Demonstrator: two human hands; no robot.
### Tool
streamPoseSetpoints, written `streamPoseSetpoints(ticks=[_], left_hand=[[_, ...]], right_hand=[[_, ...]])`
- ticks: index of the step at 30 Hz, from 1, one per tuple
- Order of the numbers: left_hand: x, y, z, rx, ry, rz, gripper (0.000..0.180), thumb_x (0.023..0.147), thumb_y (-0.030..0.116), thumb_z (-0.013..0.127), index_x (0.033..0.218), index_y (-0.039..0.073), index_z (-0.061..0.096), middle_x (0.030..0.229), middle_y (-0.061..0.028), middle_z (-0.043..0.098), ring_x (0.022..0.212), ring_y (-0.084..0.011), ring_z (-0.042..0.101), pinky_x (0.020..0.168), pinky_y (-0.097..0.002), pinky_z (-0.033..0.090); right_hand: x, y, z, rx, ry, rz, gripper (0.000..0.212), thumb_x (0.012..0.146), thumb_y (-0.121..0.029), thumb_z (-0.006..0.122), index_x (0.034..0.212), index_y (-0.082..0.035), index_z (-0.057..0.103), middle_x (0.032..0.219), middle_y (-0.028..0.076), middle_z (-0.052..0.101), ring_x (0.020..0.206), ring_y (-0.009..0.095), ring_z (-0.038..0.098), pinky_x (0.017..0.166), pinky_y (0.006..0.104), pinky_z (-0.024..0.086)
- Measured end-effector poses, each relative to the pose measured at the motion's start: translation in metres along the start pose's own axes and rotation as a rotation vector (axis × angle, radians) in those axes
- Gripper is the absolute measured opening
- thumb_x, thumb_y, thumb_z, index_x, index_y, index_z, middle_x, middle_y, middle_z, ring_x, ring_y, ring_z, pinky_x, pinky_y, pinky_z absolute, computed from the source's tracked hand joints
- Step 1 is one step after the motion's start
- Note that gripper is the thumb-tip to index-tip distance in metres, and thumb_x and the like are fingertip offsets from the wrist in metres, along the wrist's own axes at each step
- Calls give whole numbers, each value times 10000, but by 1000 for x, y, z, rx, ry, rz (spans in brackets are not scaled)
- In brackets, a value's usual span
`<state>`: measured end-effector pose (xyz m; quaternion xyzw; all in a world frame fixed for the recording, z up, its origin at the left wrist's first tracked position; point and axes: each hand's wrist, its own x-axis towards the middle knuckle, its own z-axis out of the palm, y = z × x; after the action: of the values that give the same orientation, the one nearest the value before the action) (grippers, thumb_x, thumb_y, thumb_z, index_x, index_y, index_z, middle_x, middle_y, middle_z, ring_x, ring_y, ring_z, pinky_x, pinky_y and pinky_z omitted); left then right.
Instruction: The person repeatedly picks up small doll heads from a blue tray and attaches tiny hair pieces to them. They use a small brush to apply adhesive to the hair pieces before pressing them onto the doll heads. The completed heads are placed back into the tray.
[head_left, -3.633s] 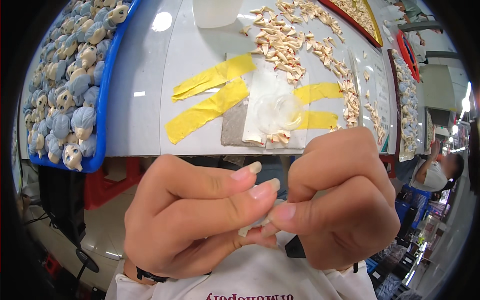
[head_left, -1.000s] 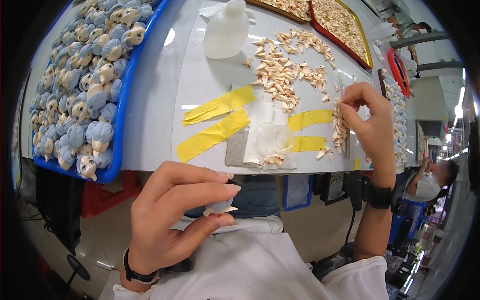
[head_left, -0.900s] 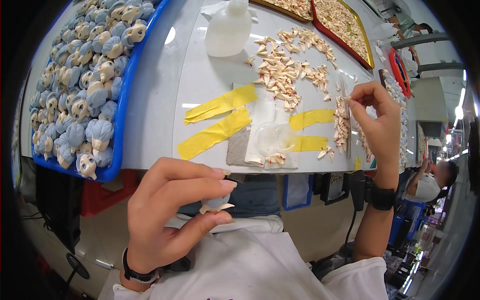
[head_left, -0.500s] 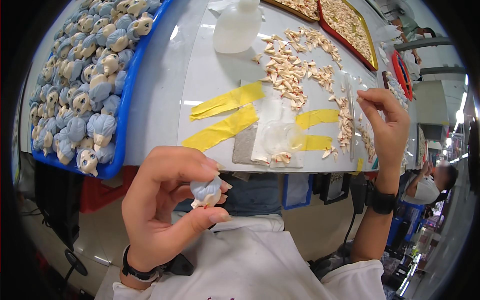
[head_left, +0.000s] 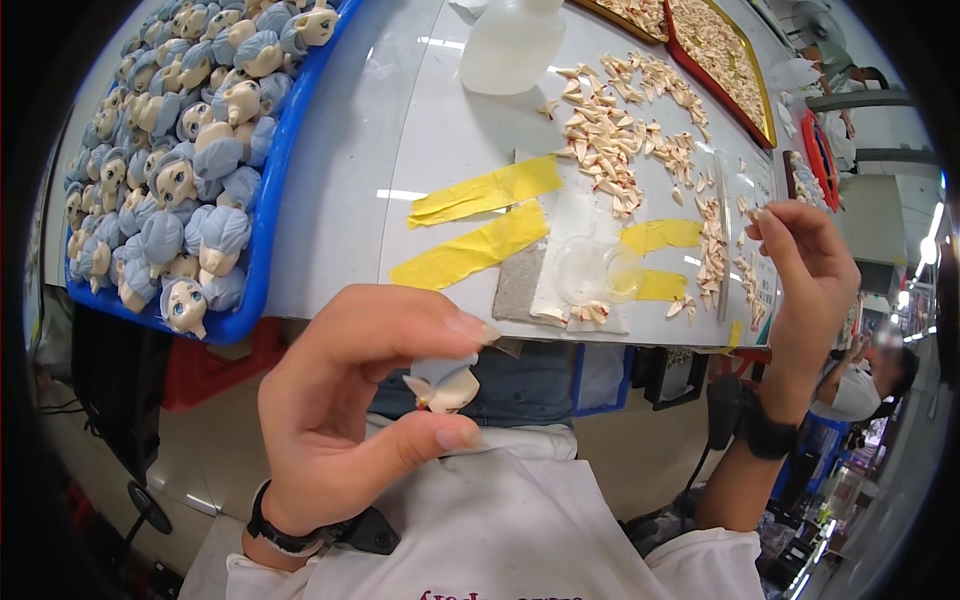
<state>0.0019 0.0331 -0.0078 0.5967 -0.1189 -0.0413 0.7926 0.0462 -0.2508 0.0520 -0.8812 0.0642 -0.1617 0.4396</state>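
Note:
Between the thumb and fingers of my left hand (head_left: 335, 410) is a small doll head (head_left: 450, 388) with pale blue hair, held in front of my shirt below the table edge. A pointed cream piece with a red spot shows at its lower left. My right hand (head_left: 812, 275) is raised at the table's right side, thumb and forefinger pinched together; whatever lies between their tips is too small to make out. Near it, small pointed cream pieces (head_left: 712, 255) with red ends lie in a strip, and a larger scatter of pieces (head_left: 605, 150) covers the table's middle.
On the left, a blue tray (head_left: 262, 225) holds many doll heads. Yellow tape strips (head_left: 485, 190) flank a white pad with clear round dishes (head_left: 580, 272). Behind stand a translucent bottle (head_left: 512, 50) and a red-and-gold tray (head_left: 762, 120) of pieces. A co-worker (head_left: 860, 385) sits far right.
The doll head has turned in my left hand, its pointed piece now at the left. My right hand sits slightly lower and further right in view; the whole scene has shifted right too.

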Motion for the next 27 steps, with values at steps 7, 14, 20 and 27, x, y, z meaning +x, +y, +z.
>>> streamPoseSetpoints(ticks=[7,14,20,27], left_hand=[[0,-4,5,-60,-143,120,182,646,85,770,704,84,598,965,-138,473,736,-192,584,612,-245,500],[-2,15,18,-196,-31,-217,261,682,44,730,862,8,545,986,-169,485,745,-224,603,612,-274,520],[6,4,1,87,-273,19,322,694,37,713,927,-22,499,945,-168,520,765,-240,604,650,-308,515],[0,1,18,-116,-19,-62,393,667,141,760,938,9,509,942,-143,504,772,-232,600,665,-310,506]], right_hand=[[-33,-34,23,68,-273,-296,143,713,93,596,829,26,547,859,98,548,836,164,520,762,250,406],[-38,-31,54,-307,-150,-584,207,573,136,612,725,-4,602,759,80,555,727,184,522,657,265,405],[-36,-31,60,-290,-116,-648,184,561,110,621,699,-9,596,728,78,558,699,192,510,632,267,393],[-44,-34,54,-304,-134,-596,190,532,106,623,679,-7,583,714,76,556,698,197,510,633,275,388]])
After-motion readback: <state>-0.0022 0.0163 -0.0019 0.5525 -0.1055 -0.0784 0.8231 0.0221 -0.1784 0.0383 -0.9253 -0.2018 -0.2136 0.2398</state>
